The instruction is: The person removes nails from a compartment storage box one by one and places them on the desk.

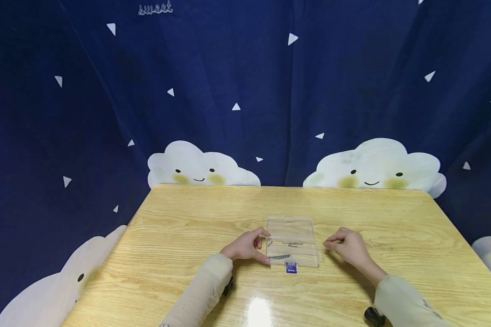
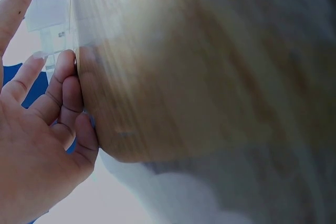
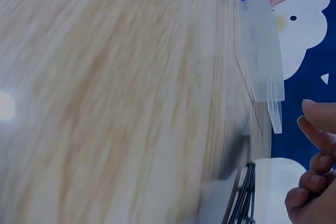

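A clear plastic box (image 1: 292, 262) with a blue latch (image 1: 291, 267) lies with its lid (image 1: 290, 227) folded back on the table. Several thin grey metal rods (image 1: 279, 257) are inside it. My left hand (image 1: 248, 245) rests at the box's left side, thumb and forefinger spread, touching its edge. To the right of the box, my right hand (image 1: 349, 247) hovers apart from it with fingers curled, thumb and forefinger tips close together. In the right wrist view nothing shows between these fingertips. A bunch of thin dark rods (image 3: 244, 198) lies on the table near the right hand.
The wooden table (image 1: 180, 218) extends around the box on all sides. Behind it hangs a dark blue curtain (image 1: 229, 68) with white triangles and clouds. Black wrist straps or mounts (image 1: 374, 316) sit under the sleeves.
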A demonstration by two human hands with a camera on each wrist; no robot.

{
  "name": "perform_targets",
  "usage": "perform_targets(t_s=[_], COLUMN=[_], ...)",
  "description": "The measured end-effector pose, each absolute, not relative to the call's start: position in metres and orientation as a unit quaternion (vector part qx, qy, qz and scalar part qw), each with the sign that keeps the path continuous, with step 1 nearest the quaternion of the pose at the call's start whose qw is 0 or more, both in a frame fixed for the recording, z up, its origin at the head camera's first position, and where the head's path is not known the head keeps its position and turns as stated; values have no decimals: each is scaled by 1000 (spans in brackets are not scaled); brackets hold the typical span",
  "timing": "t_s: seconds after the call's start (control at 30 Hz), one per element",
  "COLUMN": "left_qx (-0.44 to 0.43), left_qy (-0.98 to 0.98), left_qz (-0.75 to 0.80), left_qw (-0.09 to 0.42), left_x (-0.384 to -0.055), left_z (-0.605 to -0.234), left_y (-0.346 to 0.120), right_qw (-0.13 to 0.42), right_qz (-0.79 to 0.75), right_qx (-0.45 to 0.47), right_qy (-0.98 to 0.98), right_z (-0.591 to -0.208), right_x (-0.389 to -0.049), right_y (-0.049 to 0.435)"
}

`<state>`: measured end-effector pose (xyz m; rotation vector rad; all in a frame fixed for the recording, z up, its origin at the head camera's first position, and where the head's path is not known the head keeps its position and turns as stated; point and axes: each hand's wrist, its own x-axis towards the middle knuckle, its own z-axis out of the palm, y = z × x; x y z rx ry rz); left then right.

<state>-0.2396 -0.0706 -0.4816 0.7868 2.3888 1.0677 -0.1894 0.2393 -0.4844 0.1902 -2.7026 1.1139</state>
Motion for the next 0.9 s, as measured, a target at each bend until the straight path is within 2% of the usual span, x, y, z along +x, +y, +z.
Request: perform_targets(t_s=[0.5,0.9], left_qx=[279,282], left_qy=[858,856], left_qz=[382,383], left_qw=[201,204], left_x=[-240,-240], left_z=[-483,-482], left_y=[-71,-71], right_qw=[111,70], right_qz=[391,450], right_qx=[77,130], right_qy=[-911,-881], right_z=[-485,-483], right_x=[-198,-206], right_y=[208,182])
